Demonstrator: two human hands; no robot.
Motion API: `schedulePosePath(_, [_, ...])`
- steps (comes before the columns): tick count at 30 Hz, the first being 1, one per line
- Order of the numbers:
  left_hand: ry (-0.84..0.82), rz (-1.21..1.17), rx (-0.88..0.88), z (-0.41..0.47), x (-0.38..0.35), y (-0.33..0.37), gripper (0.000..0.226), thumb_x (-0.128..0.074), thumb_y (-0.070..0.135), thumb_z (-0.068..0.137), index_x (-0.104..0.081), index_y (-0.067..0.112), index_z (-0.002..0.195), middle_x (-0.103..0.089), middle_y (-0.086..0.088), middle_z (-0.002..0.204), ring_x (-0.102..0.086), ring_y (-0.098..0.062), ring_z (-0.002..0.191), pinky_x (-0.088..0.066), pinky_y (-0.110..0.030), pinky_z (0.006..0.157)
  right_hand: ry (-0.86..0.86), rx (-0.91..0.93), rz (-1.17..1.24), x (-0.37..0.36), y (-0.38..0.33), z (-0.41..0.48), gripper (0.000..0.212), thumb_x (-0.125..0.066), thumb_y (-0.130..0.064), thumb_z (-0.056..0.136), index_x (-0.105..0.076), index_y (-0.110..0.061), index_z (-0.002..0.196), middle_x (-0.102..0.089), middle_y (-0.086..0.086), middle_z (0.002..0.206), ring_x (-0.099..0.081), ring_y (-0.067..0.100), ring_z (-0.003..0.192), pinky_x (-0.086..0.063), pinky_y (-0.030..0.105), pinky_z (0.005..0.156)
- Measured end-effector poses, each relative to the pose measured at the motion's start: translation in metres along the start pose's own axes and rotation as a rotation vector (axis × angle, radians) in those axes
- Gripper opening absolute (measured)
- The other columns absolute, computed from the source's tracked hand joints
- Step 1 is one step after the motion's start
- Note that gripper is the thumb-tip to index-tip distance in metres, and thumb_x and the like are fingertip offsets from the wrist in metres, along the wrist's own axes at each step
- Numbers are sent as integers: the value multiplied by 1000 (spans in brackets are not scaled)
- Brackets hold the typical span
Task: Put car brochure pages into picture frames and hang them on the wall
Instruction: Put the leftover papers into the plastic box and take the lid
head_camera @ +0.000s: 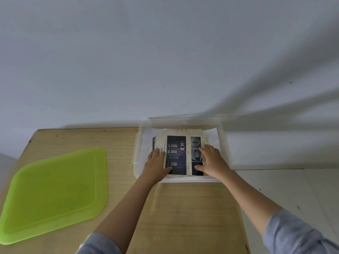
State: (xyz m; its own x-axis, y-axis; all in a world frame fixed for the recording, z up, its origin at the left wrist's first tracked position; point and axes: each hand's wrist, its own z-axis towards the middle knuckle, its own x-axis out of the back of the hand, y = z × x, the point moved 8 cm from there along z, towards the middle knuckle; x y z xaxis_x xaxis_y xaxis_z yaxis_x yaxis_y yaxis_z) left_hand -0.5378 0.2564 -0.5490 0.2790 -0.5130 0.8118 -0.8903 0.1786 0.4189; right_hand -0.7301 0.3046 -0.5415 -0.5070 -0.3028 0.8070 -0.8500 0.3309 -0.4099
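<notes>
A pale wall (165,61) fills the upper part of the view, and a wooden table (183,208) is set against its foot. A green lid (55,189) is laid flat on the left part of the table, well apart from the work. At the far right of the table, against the wall, an uncovered clear plastic box (136,158) is seen, and a stack of car brochure pages is held inside it. The top page (178,156) is turned face up, dark car pictures showing, and its long axis appears to run from left to right across the person. The edges of further sheets are visible beyond its far edge. The left hand (156,164) is laid flat on the left end of the page, fingers straight and pointed away from the body. The right hand (211,160) is spread flat on the right end, fingers apart; nothing is clamped by either. The page lies directly under both hands, so neither is nearer, and each short end is covered by one hand. It is judged that the sheet is about to be lifted out level, both ends raised together. No picture frame is seen.
</notes>
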Motion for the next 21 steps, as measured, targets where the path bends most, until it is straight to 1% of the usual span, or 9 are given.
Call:
schedulePosePath(3, [66,-129,-5,-6,18,-1,59,-52,34,92,-29,10,141,-18,-8,153,-12,-23,142,-19,-39,114,32,37,32,13,-11,-1,72,-62,-36,85,-25,-17,144,-17,4,153,-18,23,140,-28,39,110])
schedulePosePath(6, [217,-202,-63,-15,49,-5,51,-49,35,93,-38,11,137,-31,-5,147,-23,-19,137,-25,-34,111,90,130,70,36,-42,0,63,-58,-37,87,-32,-15,140,-31,3,145,-31,20,133,-34,34,104])
schedulePosePath(8, [315,-236,-90,-26,73,-13,47,-48,34,94,-42,10,134,-36,-3,143,-26,-17,134,-26,-31,109,109,186,69,49,-72,1,61,-57,-37,88,-33,-17,140,-35,2,144,-33,19,132,-35,35,104])
schedulePosePath(12, [490,-287,-49,-51,123,-55,43,-48,32,94,-47,8,131,-42,-5,137,-29,-18,131,-25,-26,106,137,293,61,57,-150,5,59,-54,-37,90,-32,-17,141,-34,1,144,-30,19,135,-33,35,104])
schedulePosePath(16, [575,-255,38,-83,160,-139,42,-47,30,95,-47,7,130,-44,-7,134,-32,-21,128,-28,-29,103,137,389,95,26,-236,0,56,-53,-33,90,-35,-16,140,-36,2,143,-31,17,134,-32,34,106])
schedulePosePath(18, [580,-236,102,-101,166,-191,43,-47,30,95,-45,7,131,-42,-9,136,-32,-23,129,-32,-34,103,146,396,113,0,-270,-4,55,-53,-32,91,-35,-16,140,-35,1,144,-31,16,134,-32,32,106])
schedulePosePath(21, [544,-159,236,-136,161,-276,48,-48,32,94,-40,8,135,-33,-11,143,-27,-26,133,-35,-40,102,180,393,140,-48,-313,-13,52,-53,-30,91,-36,-14,138,-38,2,141,-33,16,133,-31,28,105])
